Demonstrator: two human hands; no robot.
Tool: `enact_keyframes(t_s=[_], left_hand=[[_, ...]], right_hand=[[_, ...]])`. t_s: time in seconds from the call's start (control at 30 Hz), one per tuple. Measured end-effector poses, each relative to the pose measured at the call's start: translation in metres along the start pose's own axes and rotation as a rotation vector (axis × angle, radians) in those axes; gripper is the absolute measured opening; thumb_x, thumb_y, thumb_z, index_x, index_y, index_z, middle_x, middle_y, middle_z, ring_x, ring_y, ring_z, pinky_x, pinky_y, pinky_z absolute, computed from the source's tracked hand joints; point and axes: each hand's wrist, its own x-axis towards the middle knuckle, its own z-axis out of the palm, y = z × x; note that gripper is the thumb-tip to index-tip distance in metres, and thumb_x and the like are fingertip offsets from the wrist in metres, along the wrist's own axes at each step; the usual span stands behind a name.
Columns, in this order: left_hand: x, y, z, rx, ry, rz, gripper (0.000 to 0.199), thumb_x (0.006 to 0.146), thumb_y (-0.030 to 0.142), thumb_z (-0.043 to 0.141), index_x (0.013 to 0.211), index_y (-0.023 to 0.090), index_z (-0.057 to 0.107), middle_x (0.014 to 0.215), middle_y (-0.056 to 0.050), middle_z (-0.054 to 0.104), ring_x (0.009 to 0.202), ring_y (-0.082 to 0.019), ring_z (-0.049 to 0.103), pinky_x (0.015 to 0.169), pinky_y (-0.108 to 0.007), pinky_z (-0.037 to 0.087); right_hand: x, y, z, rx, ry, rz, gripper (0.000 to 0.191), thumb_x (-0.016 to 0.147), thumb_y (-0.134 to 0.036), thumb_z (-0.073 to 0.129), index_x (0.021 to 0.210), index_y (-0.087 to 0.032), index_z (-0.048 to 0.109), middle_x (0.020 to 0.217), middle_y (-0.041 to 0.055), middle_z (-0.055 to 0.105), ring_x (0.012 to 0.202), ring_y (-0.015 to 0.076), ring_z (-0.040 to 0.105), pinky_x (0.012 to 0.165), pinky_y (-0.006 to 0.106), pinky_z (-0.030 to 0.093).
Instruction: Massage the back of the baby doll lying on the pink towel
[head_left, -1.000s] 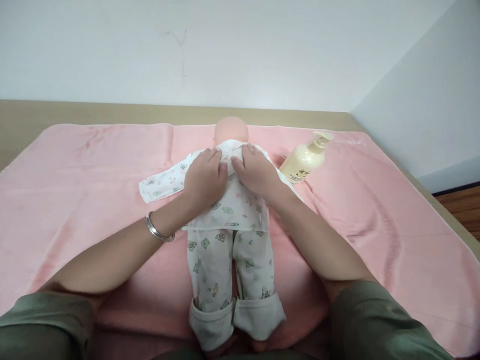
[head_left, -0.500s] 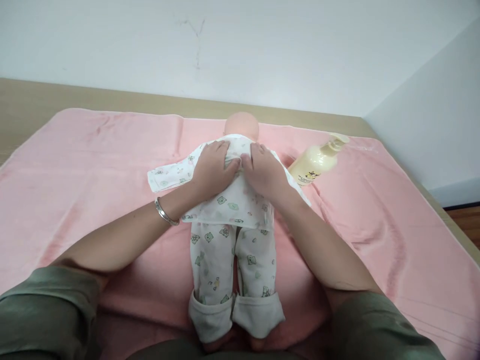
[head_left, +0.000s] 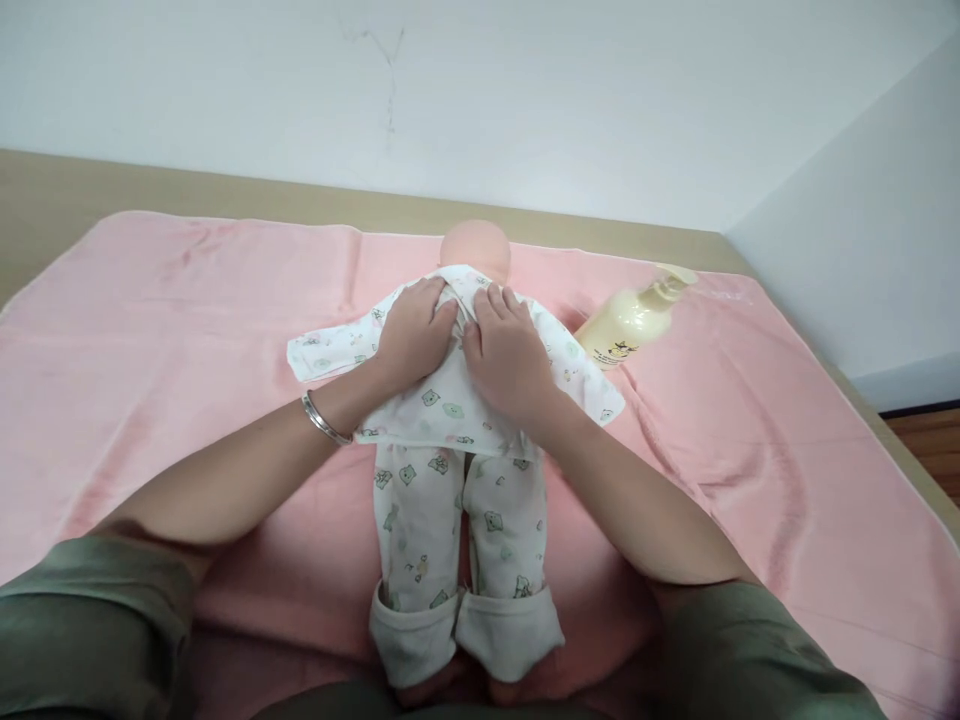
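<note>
A baby doll point(head_left: 474, 250) lies stretched out on the pink blanket, its bald head at the far end; no face shows. It wears a white printed shirt point(head_left: 450, 412) and matching trousers point(head_left: 420, 530) with turned-up cuffs. My left hand point(head_left: 416, 332) rests flat on the upper left of the shirt, thumb apart from the fingers. Over the middle and right of the torso lies my right hand point(head_left: 511, 355), its fingers pointing toward the head. Between the two hands the shirt cloth is creased. Both palms are hidden.
A pale yellow pump bottle point(head_left: 626, 325) leans or lies to the right of the doll. The pink blanket point(head_left: 187, 400) covers most of the wooden surface point(head_left: 45, 190). A white wall point(head_left: 562, 110) rises behind it, and another wall stands at the right.
My right hand has slid left toward the middle of the doll's torso, uncovering more of the right sleeve. My left thumb has shifted slightly left. The shirt is more creased between the hands.
</note>
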Motion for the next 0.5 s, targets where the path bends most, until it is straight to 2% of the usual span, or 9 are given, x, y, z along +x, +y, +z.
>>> enact_keyframes(t_s=[0.07, 0.17, 0.27, 0.37, 0.5], left_hand=[[-0.009, 0.002, 0.005, 0.051, 0.048, 0.039, 0.053, 0.101, 0.032, 0.03, 0.131, 0.009, 0.066, 0.142, -0.022, 0.069, 0.137, -0.035, 0.061, 0.127, -0.054, 0.044], [-0.032, 0.009, 0.012, 0.107, 0.072, 0.16, 0.06, 0.105, 0.034, 0.03, 0.15, 0.003, 0.055, 0.162, -0.022, 0.055, 0.157, -0.036, 0.046, 0.137, -0.056, 0.03], [-0.043, 0.012, 0.014, 0.079, 0.042, 0.23, 0.062, 0.106, 0.036, 0.031, 0.155, 0.005, 0.052, 0.169, -0.018, 0.048, 0.163, -0.033, 0.038, 0.14, -0.054, 0.025], [-0.029, 0.006, 0.012, 0.013, 0.037, 0.146, 0.061, 0.105, 0.035, 0.031, 0.153, 0.005, 0.054, 0.165, -0.018, 0.053, 0.16, -0.031, 0.044, 0.139, -0.049, 0.03], [-0.005, -0.004, 0.007, -0.029, 0.036, 0.009, 0.051, 0.099, 0.035, 0.036, 0.131, 0.011, 0.068, 0.14, -0.018, 0.071, 0.134, -0.032, 0.063, 0.126, -0.051, 0.047]], right_hand=[[0.011, 0.009, 0.001, 0.041, 0.027, 0.033, 0.055, 0.107, -0.026, 0.033, 0.153, -0.002, 0.051, 0.168, 0.0221, 0.047, 0.161, 0.0383, 0.038, 0.136, 0.06, 0.029], [0.03, 0.027, 0.001, 0.058, 0.064, 0.088, 0.046, 0.105, -0.029, 0.038, 0.134, -0.004, 0.062, 0.146, 0.0223, 0.064, 0.145, 0.0384, 0.053, 0.129, 0.059, 0.039], [0.034, 0.032, 0.0, 0.049, 0.057, 0.101, 0.048, 0.106, -0.03, 0.035, 0.137, -0.003, 0.06, 0.15, 0.0233, 0.061, 0.147, 0.039, 0.052, 0.13, 0.059, 0.037], [0.017, 0.016, -0.001, -0.024, 0.051, 0.09, 0.056, 0.107, -0.028, 0.032, 0.149, 0.002, 0.053, 0.159, 0.0269, 0.054, 0.152, 0.0418, 0.048, 0.132, 0.061, 0.035], [-0.009, -0.008, -0.001, -0.106, 0.024, 0.095, 0.067, 0.109, -0.03, 0.033, 0.165, 0.007, 0.036, 0.173, 0.0299, 0.035, 0.165, 0.0461, 0.031, 0.137, 0.06, 0.03]])
